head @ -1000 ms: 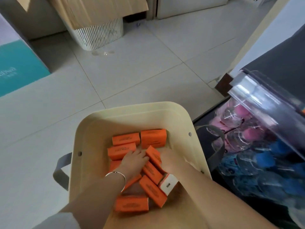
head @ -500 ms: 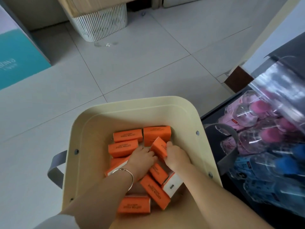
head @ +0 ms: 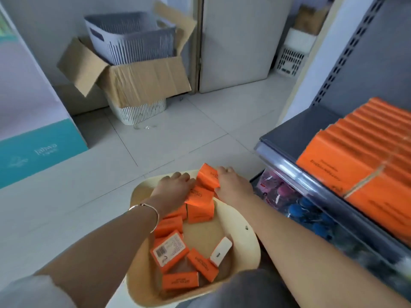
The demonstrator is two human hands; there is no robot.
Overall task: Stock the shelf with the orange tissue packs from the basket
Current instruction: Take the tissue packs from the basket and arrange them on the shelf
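So the biggest thing here is the grey metal shelf (head: 295, 134) on the right, and its upper level is already carrying tidy rows of stocked orange packs (head: 347, 156), bundled tight and standing on edge. Under that level there's a bunch of bagged pink and blue stuff (head: 280, 192), too blurry for me to say what it is. Over on the left a big teal box (head: 40, 152) sits on the tiled floor, and at the back wall there's an open cardboard box (head: 144, 83) with a grey slatted bin (head: 133, 38) stuffed in it, the box itself perched on a white slatted bin (head: 140, 112). Right in front of the person is the cream basket (head: 235, 218), just beside the shelf's lower edge. Both hands are in at its far end: the left hand (head: 175, 185) and the right hand (head: 233, 185) squeeze a bunch of packs (head: 201, 196) between them from either side, fingers curled over the edges, with the top pack tilted and poking above the far rim. The rest of the orange tissue packs (head: 170, 250) lie loose on the basket floor at all angles, one showing its barcode, and a white-ended pack (head: 221, 250) leans near the right wall. There's a thin bracelet (head: 151, 207) on the left wrist.
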